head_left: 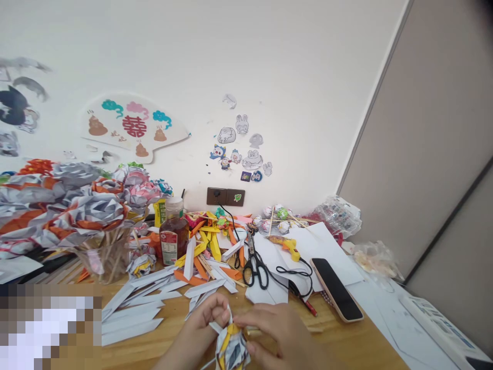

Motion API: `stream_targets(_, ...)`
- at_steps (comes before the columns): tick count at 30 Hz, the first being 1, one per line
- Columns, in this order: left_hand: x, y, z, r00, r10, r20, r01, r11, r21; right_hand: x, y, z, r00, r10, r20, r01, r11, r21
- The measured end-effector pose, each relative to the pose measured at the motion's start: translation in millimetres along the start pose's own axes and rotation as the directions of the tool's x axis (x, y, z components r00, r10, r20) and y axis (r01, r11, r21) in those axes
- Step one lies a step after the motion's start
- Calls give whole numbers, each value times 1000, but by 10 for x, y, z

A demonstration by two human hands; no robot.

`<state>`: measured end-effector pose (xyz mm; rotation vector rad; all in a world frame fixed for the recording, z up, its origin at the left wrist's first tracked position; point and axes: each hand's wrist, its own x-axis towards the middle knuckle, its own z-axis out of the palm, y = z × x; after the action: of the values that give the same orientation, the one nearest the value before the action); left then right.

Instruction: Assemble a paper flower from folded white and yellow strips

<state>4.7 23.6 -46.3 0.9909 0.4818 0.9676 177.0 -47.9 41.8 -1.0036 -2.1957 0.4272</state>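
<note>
At the near edge of the table is a folded paper flower in white and yellow, between my two hands. My left hand is closed on its left side, with the fingers curled by a white strip that sticks up. From the right, my right hand grips the flower, fingertips at its yellow top and right side. A pale wooden stick shows partly behind my right hand. Just beyond my left hand lie folded white paper strips.
Black scissors, a yellow glue gun with its cord, and a phone lie beyond my right hand. A jar of dark liquid stands near orange and yellow strips. Paper flowers fill a clear container at left.
</note>
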Motion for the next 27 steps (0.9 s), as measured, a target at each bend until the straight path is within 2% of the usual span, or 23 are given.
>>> stream_targets(6, -20, 25, 47, 1000, -23, -18, 23, 999, -26, 22, -35, -33, 992, 43, 121, -42, 999, -12)
stream_targets(9, -31, 39, 46, 999, -27, -19, 26, 999, -32, 24, -15, -23, 989, 60, 136, -58, 998, -17)
stream_targets(11, -36, 66, 49, 1000, -24, -14, 24, 999, -34, 14, 14, -4, 993, 81, 89, -79, 997, -24)
stream_targets(13, -43, 108, 63, 1000, -18, -6, 18, 999, -32, 4, 54, 15, 992, 127, -12, -127, 991, -35)
stream_targets(16, -58, 175, 96, 1000, -25, 0, 25, 999, -43, 6, 124, 35, 964, 205, -170, -222, 971, -87)
stream_targets(24, -2, 219, 59, 989, -78, -123, 67, 993, -93, 27, 288, 79, 926, 279, -255, -356, 872, -335)
stream_targets(27, 22, 234, 10, 985, -73, -155, 57, 993, -102, 28, 318, 87, 922, 305, -238, -373, 864, -339)
